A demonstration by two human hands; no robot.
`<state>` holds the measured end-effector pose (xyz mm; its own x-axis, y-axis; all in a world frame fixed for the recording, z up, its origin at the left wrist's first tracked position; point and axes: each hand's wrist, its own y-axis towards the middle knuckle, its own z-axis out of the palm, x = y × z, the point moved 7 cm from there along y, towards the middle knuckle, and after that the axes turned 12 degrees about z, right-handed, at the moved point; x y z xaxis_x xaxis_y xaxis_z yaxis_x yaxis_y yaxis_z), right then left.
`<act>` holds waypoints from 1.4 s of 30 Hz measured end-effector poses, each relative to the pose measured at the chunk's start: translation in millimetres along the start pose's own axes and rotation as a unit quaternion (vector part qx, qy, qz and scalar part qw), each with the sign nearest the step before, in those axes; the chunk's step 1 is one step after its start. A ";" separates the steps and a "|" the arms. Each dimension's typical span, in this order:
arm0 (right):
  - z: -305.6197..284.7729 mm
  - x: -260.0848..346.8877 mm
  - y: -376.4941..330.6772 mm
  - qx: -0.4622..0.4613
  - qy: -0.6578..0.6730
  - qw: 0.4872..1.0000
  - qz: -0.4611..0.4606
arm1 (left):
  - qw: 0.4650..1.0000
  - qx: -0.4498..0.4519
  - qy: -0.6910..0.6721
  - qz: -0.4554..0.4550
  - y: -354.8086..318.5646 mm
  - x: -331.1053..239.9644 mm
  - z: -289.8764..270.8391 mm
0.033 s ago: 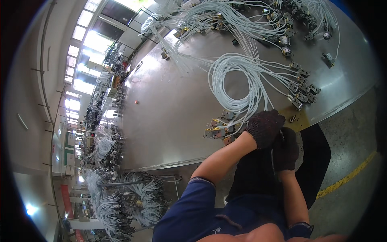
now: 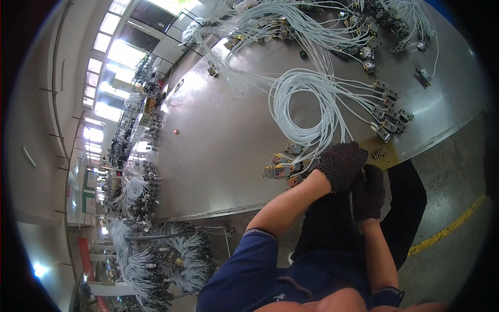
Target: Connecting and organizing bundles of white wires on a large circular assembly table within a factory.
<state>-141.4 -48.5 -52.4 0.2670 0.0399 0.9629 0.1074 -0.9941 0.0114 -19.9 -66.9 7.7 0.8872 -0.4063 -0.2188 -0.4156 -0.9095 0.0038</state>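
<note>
Right hand [image 2: 368,195] barely shifted, lower right of frame | left hand [image 2: 340,166], gloved, curled beside coiled white cables [image 2: 280,99], centre | fingers hidden; I couldn't tell either grip's opening or hold

Floor [image 2: 447,174] at my right, yellow stripe [image 2: 447,226] across it. To my left, rack [image 2: 161,236] hung with pale cables [image 2: 143,266]; farther off, bright windows [image 2: 117,51], red strip [image 2: 84,255], glowing lamp [image 2: 39,270]. On steel table [image 2: 208,166] before me, small red piece [image 2: 176,131], well apart from dark cap [image 2: 303,54].
</note>
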 end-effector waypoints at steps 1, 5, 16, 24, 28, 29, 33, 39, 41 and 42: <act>-0.8 -1.9 0.7 -0.008 -0.001 1.000 0.011 | 1.000 0.002 -0.005 -0.003 -0.2 0.6 0.5; 9.2 -13.1 2.5 0.064 0.004 0.994 0.091 | 0.999 -0.033 0.002 0.018 -1.1 -1.0 -2.5; 0.8 28.9 -4.9 -0.008 -0.195 0.964 -0.178 | 0.997 -0.065 0.038 0.029 -2.5 -1.4 1.0; 0.9 10.2 8.0 0.055 -0.063 0.994 -0.064 | 0.998 -0.053 0.010 0.023 -1.4 -2.4 -5.6; -2.0 8.5 5.5 0.049 -0.081 0.995 -0.023 | 0.999 -0.043 -0.013 0.030 0.0 -1.3 -0.5; -2.7 11.8 4.9 0.041 -0.069 0.996 -0.042 | 0.999 -0.043 0.002 0.028 -0.2 0.1 0.4; -2.1 15.9 4.2 0.027 -0.081 0.994 -0.065 | 0.997 -0.059 0.016 0.044 0.5 2.1 2.1; -2.0 28.4 -1.1 0.004 -0.113 0.980 -0.166 | 0.997 -0.054 0.024 0.042 -1.4 3.3 5.6; -3.1 29.9 -1.7 -0.006 -0.135 0.974 -0.181 | 0.997 -0.057 0.027 0.043 -2.2 2.1 4.5; -1.8 31.5 -2.3 -0.009 -0.165 0.967 -0.196 | 0.997 -0.059 0.024 0.040 -2.5 1.6 3.5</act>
<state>-135.0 -45.0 -21.6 0.5000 0.4414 0.7451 0.2466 -0.8973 0.3661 -18.1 -65.0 4.0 0.8621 -0.4788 -0.1661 -0.4614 -0.8771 0.1338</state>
